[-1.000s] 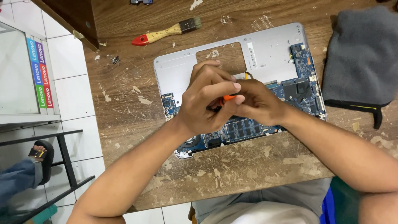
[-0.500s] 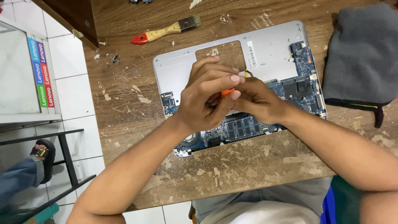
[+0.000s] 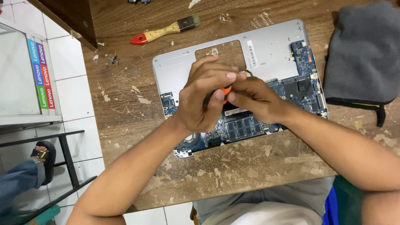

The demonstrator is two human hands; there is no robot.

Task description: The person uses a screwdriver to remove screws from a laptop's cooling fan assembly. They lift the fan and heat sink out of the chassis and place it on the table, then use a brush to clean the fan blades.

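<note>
Orange-handled screwdriver (image 3: 225,90) pinched over the middle of the opened laptop base (image 3: 266,54), above its blue circuit board (image 3: 246,125); left hand (image 3: 204,98) curled tight round the handle, right hand (image 3: 254,100) closed on it from the other side, fingertips meeting. Barely shifted from half a second ago, same grip kept. Further out on the wooden worktop (image 3: 125,104): paintbrush (image 3: 164,30), grey cloth (image 3: 362,54)
</note>
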